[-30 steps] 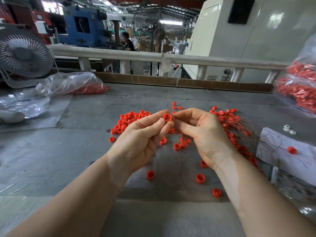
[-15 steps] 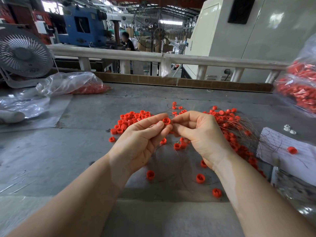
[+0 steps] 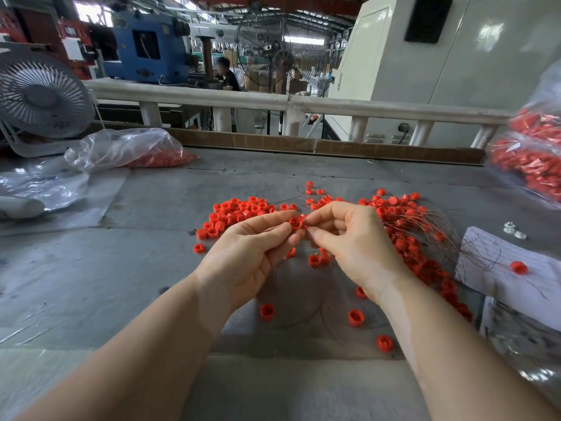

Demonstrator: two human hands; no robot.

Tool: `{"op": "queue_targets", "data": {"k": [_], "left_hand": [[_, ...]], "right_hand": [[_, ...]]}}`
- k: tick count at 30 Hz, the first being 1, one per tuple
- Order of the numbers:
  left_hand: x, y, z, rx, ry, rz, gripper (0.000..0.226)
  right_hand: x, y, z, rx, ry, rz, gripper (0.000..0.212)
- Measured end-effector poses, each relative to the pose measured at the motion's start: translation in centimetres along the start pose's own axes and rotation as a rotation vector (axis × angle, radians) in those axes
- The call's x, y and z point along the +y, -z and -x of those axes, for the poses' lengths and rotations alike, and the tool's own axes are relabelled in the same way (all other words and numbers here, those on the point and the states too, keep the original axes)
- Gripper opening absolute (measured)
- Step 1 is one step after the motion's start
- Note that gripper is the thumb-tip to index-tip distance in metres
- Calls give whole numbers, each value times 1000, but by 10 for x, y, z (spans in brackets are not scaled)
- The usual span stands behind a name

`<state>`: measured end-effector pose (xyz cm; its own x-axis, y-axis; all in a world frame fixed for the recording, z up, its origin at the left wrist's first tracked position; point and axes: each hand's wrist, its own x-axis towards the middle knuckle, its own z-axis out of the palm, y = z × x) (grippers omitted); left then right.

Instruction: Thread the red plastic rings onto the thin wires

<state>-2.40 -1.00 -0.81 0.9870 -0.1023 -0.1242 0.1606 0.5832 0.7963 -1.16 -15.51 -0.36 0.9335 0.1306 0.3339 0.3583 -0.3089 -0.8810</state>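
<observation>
My left hand [image 3: 249, 253] pinches one red plastic ring [image 3: 295, 223] between thumb and forefinger, above the grey table. My right hand [image 3: 355, 244] meets it from the right, fingertips pinched on a thin wire at the ring; the wire itself is barely visible there. A loop of thin wire [image 3: 299, 294] hangs down under my hands onto the table. A pile of loose red rings [image 3: 239, 209] lies behind my left hand. Rings strung on a bundle of wires [image 3: 416, 235] spread out to the right of my right hand.
Single red rings [image 3: 267, 311] lie scattered near my wrists. Plastic bags of red rings sit at the back left [image 3: 127, 150] and far right [image 3: 534, 159]. A white fan [image 3: 39, 95] stands at the left, a paper sheet [image 3: 510, 268] at the right, a railing behind.
Both hands have dipped slightly toward the table, still joined at the ring. The ring stays pinched in my left fingers.
</observation>
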Motion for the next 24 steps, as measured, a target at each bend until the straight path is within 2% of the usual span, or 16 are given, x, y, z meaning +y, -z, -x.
{"op": "queue_targets", "data": {"k": [9, 13, 17, 24], "left_hand": [[1, 1, -2, -41, 46, -20, 18], [1, -2, -1, -49, 67, 9, 33], [1, -3, 1, -23, 80, -17, 14], [1, -2, -1, -19, 95, -3, 24]], "right_hand": [[3, 1, 0, 53, -7, 239, 18], [6, 0, 0, 69, 8, 365, 14], [8, 0, 0, 78, 39, 479, 17], [8, 0, -1, 130, 82, 525, 17]]}}
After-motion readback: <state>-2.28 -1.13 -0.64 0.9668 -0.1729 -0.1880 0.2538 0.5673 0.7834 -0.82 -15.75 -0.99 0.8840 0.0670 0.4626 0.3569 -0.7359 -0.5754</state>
